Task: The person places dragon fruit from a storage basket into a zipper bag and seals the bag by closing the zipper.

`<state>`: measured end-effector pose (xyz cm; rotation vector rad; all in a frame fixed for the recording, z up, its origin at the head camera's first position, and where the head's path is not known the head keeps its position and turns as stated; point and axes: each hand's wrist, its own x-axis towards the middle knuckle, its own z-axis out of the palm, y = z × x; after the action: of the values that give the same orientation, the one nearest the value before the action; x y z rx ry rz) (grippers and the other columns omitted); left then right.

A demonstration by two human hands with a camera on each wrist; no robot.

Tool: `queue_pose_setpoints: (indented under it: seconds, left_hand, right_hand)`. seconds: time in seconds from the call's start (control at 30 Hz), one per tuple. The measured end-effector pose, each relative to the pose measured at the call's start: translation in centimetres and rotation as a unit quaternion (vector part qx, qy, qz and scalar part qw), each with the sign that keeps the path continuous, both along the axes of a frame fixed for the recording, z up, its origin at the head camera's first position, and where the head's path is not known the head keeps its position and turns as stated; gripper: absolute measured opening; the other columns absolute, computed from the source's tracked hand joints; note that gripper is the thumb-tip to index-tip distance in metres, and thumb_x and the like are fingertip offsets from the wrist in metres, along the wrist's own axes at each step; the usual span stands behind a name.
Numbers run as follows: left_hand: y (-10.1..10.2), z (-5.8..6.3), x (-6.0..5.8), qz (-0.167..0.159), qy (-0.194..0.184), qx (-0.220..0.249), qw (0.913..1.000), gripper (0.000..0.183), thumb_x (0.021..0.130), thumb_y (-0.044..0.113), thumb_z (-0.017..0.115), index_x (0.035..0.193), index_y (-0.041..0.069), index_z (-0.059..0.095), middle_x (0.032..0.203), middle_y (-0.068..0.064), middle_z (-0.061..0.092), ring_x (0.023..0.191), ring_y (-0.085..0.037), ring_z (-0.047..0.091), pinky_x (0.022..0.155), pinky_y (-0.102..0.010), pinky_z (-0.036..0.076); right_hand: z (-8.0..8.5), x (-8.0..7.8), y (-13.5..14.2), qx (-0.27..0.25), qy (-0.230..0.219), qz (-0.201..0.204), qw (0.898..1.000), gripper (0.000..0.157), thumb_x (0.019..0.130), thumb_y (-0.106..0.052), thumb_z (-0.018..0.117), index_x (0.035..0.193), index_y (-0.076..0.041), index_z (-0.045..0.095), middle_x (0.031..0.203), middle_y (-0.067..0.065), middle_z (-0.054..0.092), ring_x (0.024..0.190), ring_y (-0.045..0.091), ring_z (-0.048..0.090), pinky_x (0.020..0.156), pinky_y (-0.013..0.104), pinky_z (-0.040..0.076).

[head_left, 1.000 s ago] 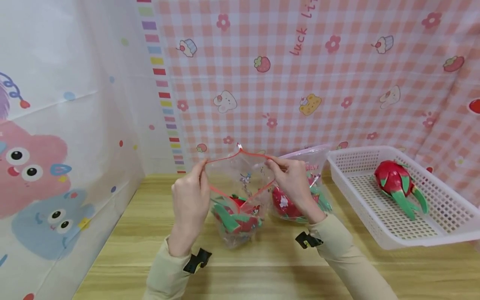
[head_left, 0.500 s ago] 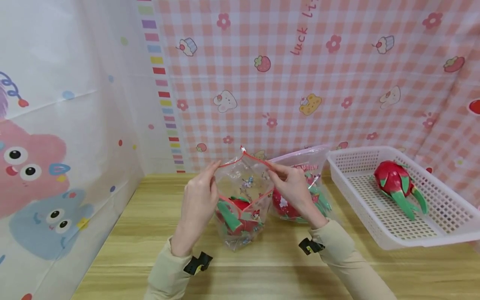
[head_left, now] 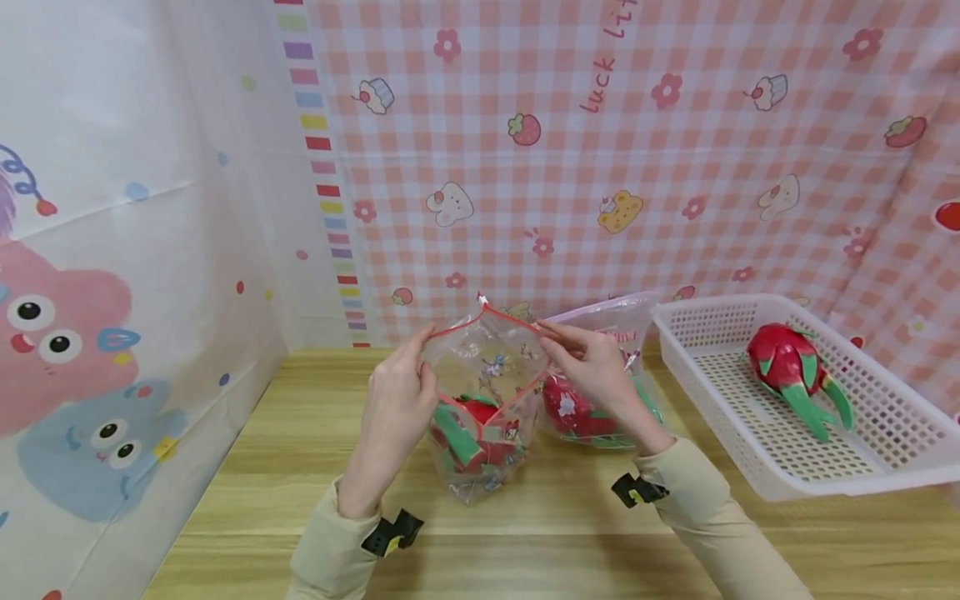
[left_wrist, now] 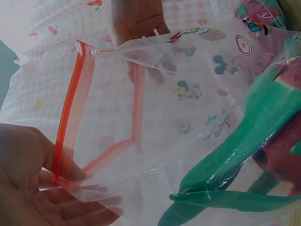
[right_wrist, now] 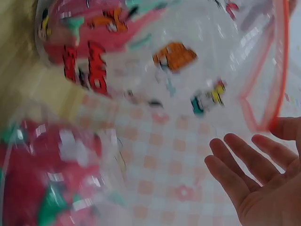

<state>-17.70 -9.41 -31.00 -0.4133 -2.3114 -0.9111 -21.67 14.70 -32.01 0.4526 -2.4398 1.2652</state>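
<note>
A clear zip bag (head_left: 487, 354) with a red slider strip and cartoon prints stands on the table, its mouth spread wide. Inside lies a dragon fruit (head_left: 480, 450), red with long green tips. My left hand (head_left: 401, 404) pinches the left side of the rim between thumb and fingers, the other fingers lying straight along the film in the left wrist view. At the right side of the rim, my right hand (head_left: 596, 375) has its thumb against the corner; in the right wrist view its fingers (right_wrist: 251, 162) are spread and apart from the film.
Behind the right hand a second bag (head_left: 626, 321) with a pink top strip holds another dragon fruit (head_left: 566, 408). On the right, a white perforated basket (head_left: 720, 429) contains a dragon fruit (head_left: 783, 358). Checked cloth (head_left: 525, 183) hangs behind the wooden table (head_left: 510, 550).
My left hand has come inward to the right, narrowing the bag's mouth. The right hand and forearm have shifted slightly right. The basket and the second bag stay in place.
</note>
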Motion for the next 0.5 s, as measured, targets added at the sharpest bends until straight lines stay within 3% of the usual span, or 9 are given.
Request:
queue_pose_setpoints:
  seconds: [0.13, 0.2, 0.33, 0.4, 0.5]
  left_hand:
    - [0.0, -0.1, 0.0, 0.007, -0.002, 0.002, 1.0, 0.042, 0.084, -0.007, 0.05, 0.125, -0.002, 0.058, 0.115, -0.022, 0.067, 0.041, -0.003, 0.025, 0.038, -0.017, 0.025]
    - [-0.1, -0.1, 0.0, 0.011, -0.005, 0.004, 0.9999, 0.042, 0.084, -0.006, 0.05, 0.126, -0.002, 0.058, 0.116, -0.022, 0.066, 0.041, -0.004, 0.025, 0.037, -0.017, 0.024]
    - [-0.2, -0.1, 0.0, 0.016, -0.008, 0.008, 0.9998, 0.042, 0.085, -0.005, 0.049, 0.126, -0.001, 0.058, 0.118, -0.021, 0.066, 0.04, -0.005, 0.024, 0.037, -0.016, 0.023]
    - [-0.3, -0.2, 0.0, 0.015, -0.002, 0.007, 0.9999, 0.041, 0.085, -0.005, 0.05, 0.125, -0.002, 0.059, 0.116, -0.022, 0.066, 0.04, -0.004, 0.022, 0.037, -0.016, 0.023]
    - [-0.4, -0.3, 0.0, 0.014, 0.012, 0.007, 0.9998, 0.04, 0.084, -0.005, 0.051, 0.123, -0.003, 0.06, 0.114, -0.022, 0.067, 0.041, -0.003, 0.02, 0.037, -0.015, 0.022]
  right_hand:
    - [1.6, -0.2, 2.6, 0.032, -0.019, -0.028, 0.999, 0.038, 0.096, -0.027, 0.056, 0.131, -0.014, 0.058, 0.118, 0.015, 0.067, 0.088, 0.031, 0.07, 0.055, 0.026, 0.052]
    - [2.4, -0.5, 4.5, 0.052, -0.03, -0.053, 0.997, 0.042, 0.097, -0.032, 0.053, 0.135, -0.015, 0.054, 0.122, 0.017, 0.065, 0.093, 0.034, 0.068, 0.065, 0.033, 0.056]
    - [3.9, -1.2, 9.1, 0.1, -0.03, -0.106, 0.989, 0.047, 0.098, -0.037, 0.048, 0.139, -0.014, 0.049, 0.126, 0.02, 0.062, 0.106, 0.037, 0.062, 0.07, 0.033, 0.053]
    - [4.1, -1.7, 11.5, 0.117, -0.03, -0.131, 0.984, 0.049, 0.098, -0.037, 0.048, 0.14, -0.011, 0.048, 0.125, 0.022, 0.062, 0.108, 0.038, 0.061, 0.07, 0.03, 0.05]
    - [3.9, -2.7, 15.1, 0.141, -0.047, -0.155, 0.977, 0.055, 0.098, -0.039, 0.046, 0.142, -0.006, 0.044, 0.126, 0.027, 0.058, 0.108, 0.041, 0.059, 0.072, 0.038, 0.052]
